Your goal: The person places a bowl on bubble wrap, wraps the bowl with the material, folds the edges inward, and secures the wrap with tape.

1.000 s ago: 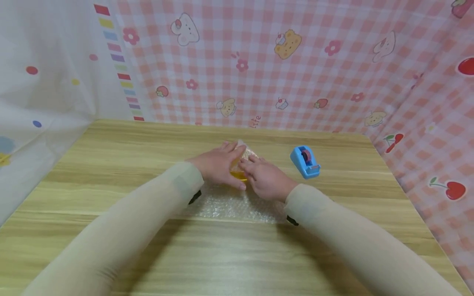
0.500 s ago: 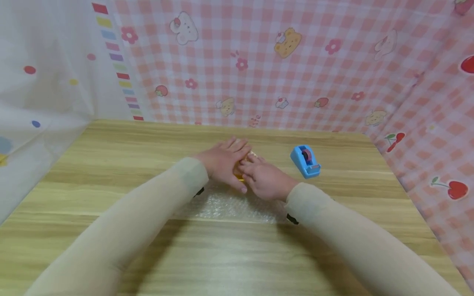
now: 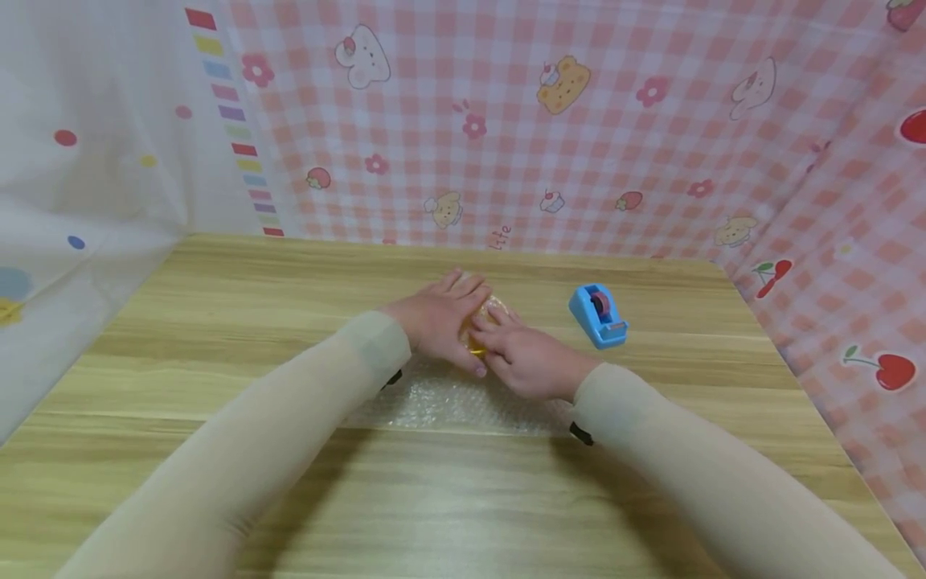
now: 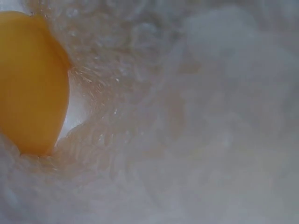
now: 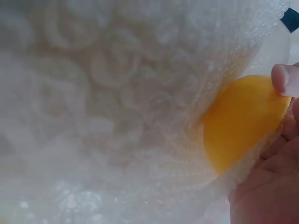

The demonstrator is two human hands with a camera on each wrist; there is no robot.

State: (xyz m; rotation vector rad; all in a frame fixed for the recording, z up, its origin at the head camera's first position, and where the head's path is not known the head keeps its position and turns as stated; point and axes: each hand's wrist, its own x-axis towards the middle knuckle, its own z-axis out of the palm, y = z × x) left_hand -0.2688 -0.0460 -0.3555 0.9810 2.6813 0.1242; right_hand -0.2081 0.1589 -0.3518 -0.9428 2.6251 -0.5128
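Note:
A sheet of clear bubble wrap (image 3: 456,404) lies mid-table, its upper part folded over a smooth, curved yellow object (image 3: 475,344) whose kind is hidden. My left hand (image 3: 436,320) rests on the bundle from the left, fingers straight and spread, thumb toward me. From the right, my right hand (image 3: 534,359) holds the wrap with bent fingers against the bundle. In the left wrist view, the yellow object (image 4: 32,86) shows through an opening in the wrap. The right wrist view has a fingertip (image 5: 282,80) touching the yellow object (image 5: 245,121) at its edge.
A blue tape dispenser (image 3: 599,316) with a pinkish roll stands to the right of the hands. The wooden table (image 3: 463,507) is bounded by a pink checked cloth (image 3: 463,161) at the back and right, and a white dotted cloth (image 3: 94,185) on the left.
My left hand has slid right and forward over the bundle, covering the wrap's peaked top. My right hand has moved slightly right and toward me, still at the bundle.

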